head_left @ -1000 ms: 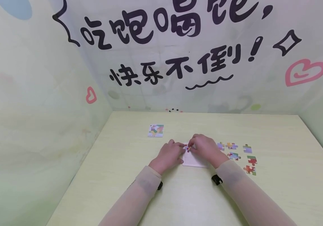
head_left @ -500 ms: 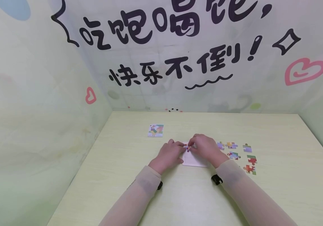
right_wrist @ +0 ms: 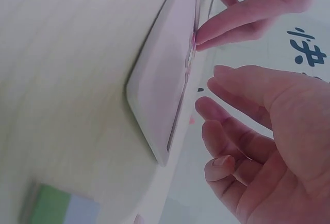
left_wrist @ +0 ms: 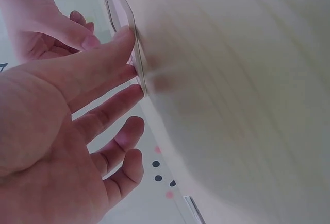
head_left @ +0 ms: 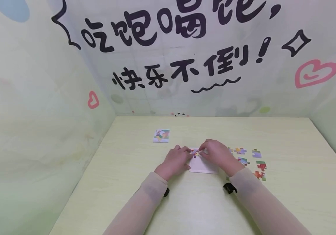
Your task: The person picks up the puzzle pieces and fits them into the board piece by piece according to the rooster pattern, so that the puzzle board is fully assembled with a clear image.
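A shallow white puzzle tray (head_left: 204, 167) lies on the table between the hands. In its far left corner sits a small jigsaw piece (head_left: 197, 153) with red, dark and yellow print. My left hand (head_left: 175, 163) steadies the tray from the left: its index finger reaches the piece, the thumb touches the tray's side. In the left wrist view those fingers are mostly straight along the tray edge (left_wrist: 135, 54). Just right of the piece hovers my right hand (head_left: 218, 156). The right wrist view shows its fingers (right_wrist: 242, 82) loosely bent, apart from the tray, holding nothing.
Several loose jigsaw pieces (head_left: 256, 153) lie spread to the right of the tray, some partly hidden by the right hand. A square picture of a bird-like animal (head_left: 161, 135) lies at the back left. A printed backdrop (head_left: 168, 98) rises behind the table.
My right hand has drawn slightly right, off the jigsaw piece, uncovering more of its print. The left hand has stayed at the tray's left side.
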`<state>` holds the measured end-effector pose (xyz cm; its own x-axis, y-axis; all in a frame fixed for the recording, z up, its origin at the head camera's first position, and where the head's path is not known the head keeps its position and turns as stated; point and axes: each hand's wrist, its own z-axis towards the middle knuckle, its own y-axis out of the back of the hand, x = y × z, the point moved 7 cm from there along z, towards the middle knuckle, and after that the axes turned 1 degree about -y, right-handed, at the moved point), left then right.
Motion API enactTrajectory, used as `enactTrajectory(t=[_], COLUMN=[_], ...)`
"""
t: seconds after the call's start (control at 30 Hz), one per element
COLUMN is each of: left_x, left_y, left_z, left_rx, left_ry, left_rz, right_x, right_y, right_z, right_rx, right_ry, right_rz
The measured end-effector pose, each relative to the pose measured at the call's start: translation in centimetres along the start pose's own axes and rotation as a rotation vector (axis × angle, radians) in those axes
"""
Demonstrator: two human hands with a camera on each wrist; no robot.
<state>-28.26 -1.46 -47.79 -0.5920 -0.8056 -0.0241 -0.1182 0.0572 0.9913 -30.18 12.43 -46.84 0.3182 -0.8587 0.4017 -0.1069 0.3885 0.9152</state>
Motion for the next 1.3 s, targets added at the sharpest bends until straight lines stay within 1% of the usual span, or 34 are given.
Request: enactTrajectory(t=[0.17,0.3,0.6,0.83,1.03,1.3], left_x=[0.0,0.0,-0.1,0.0,-0.1,-0.2], left_y=[-0.3,-0.5,-0.3,-0.4,-0.5,-0.2], left_z=[0.1,0.1,0.1,0.0,0.0,-0.1], left_rx=[0.014,0.018,0.015,0.006,0.011,0.005], left_ry=[0.013,0.022,0.033,0.035,0.032,0.027], left_rz=[-0.019,-0.024,-0.044,-0.034,-0.033,-0.038], right_x=[-0.4,-0.5,-1.2,-1.7,-1.7,-1.8], right_y=[0.4,0.8,1.6,1.5,1.9,2.2], right_z=[-0.7,-1.6,-2.9,-3.5,-4.1,-4.7], right_rx=[-0.002,-0.017,-0.042,-0.034,-0.060,-0.056], right_ry=[-0.037,-0.053,-0.043,-0.054,-0.049,-0.054], right_rz=[0.025,0.009,-0.005,0.072,0.066,0.080])
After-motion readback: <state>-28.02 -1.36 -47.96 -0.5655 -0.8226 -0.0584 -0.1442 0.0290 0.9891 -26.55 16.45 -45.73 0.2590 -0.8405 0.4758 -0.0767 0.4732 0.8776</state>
